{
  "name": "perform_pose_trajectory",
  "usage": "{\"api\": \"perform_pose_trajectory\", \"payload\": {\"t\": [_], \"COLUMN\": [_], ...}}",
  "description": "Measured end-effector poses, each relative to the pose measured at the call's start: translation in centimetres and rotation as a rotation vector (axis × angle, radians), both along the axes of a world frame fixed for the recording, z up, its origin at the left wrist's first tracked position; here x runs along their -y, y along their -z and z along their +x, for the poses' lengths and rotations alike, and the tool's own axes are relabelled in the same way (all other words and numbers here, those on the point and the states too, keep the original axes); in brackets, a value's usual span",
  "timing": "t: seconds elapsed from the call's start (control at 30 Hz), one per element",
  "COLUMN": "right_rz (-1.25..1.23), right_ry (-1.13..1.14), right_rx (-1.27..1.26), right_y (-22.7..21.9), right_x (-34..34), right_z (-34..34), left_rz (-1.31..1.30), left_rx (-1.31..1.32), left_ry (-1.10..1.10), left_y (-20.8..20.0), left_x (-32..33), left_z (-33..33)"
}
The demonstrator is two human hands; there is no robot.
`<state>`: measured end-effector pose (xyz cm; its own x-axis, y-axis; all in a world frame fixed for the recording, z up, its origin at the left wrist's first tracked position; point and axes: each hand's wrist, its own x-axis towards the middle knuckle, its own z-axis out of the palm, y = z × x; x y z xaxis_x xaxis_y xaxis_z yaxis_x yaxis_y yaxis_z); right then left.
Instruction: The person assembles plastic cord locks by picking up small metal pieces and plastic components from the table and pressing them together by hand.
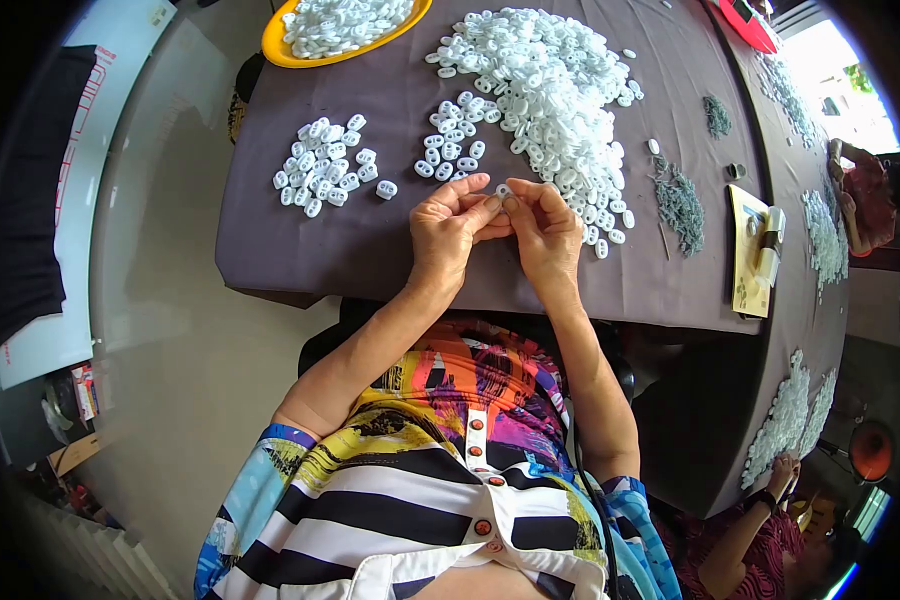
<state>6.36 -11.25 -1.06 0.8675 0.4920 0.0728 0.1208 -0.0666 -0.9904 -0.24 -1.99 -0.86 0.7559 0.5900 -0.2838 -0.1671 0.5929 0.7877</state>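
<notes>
Above the table's front part, my left hand [448,228] and my right hand [550,240] meet, thumbs and fingers closed in a pinch. Between their fingertips is a small white oval plastic piece [502,190] with holes in it. Any finer part held with it is too small to make out. Just beyond my hands lies a loose group of like pieces [454,130], partly covered by my left fingers. A large heap of white oval pieces [555,95] spreads behind and beside my right hand. Left of my left hand is a smaller cluster [318,165].
A yellow bowl [274,48] of white pieces stands at the far left of the dark tablecloth [260,230]. To the right are tangled grey-green small parts [680,208] and a yellow card pack [748,250]. A co-worker's hand [784,474] handles white pieces at the lower right.
</notes>
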Motion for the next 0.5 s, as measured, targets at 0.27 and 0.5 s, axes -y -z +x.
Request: {"api": "perform_pose_trajectory", "payload": {"t": [0.27, 0.5], "right_rz": [0.028, -0.059], "right_ry": [-0.114, -0.115], "right_rx": [0.029, 0.308], "right_y": [-0.7, -0.9], "right_x": [0.8, 0.6], "right_z": [0.0, 0.4], "left_rz": [0.037, 0.033], "left_rx": [-0.020, -0.048], "left_ry": [-0.020, 0.010], "left_y": [-0.4, -0.4], "left_x": [0.2, 0.1], "left_z": [0.2, 0.0]}}
